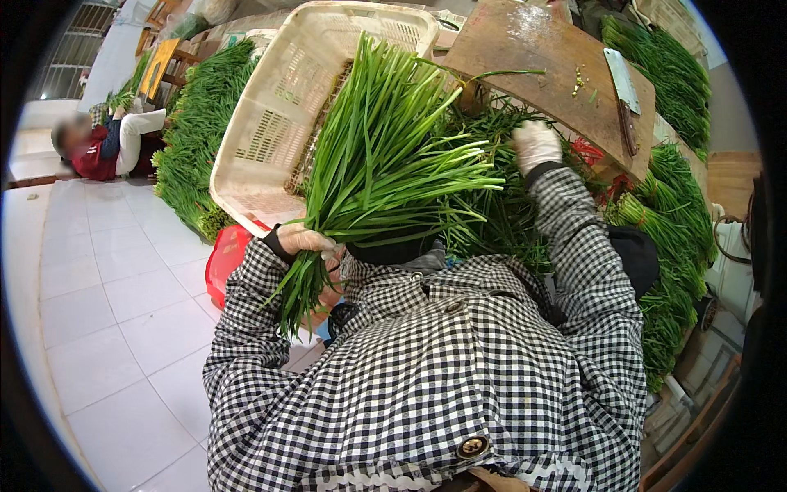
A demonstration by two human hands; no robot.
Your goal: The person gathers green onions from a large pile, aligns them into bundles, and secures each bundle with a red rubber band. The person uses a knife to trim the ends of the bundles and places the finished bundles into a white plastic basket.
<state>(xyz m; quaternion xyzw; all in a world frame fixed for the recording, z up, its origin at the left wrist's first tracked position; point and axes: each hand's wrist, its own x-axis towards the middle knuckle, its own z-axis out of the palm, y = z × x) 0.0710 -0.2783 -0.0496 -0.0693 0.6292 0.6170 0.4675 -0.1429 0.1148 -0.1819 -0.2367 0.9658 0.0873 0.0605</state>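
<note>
My left hand (305, 238), in a thin clear glove, is closed around the leafy end of a big bunch of garlic chives (381, 141). The pale stem ends fan out up and to the right, over part of a cream plastic basket (255, 123). My right hand (538, 144), in a whitish glove, is over a heap of loose green leaves (504, 215), close to the near edge of a wooden board (553, 49); its fingers point away, and what is in them is not visible. A cleaver (624, 86) with a wooden handle lies on the board beside small cut bits.
Piles of chives lie left of the basket (209, 123) and at the right (670, 227). A red plastic container (227, 258) is by my left forearm. At the far left, another person (104, 144) sits near a wooden chair (163, 67) and holds greens.
</note>
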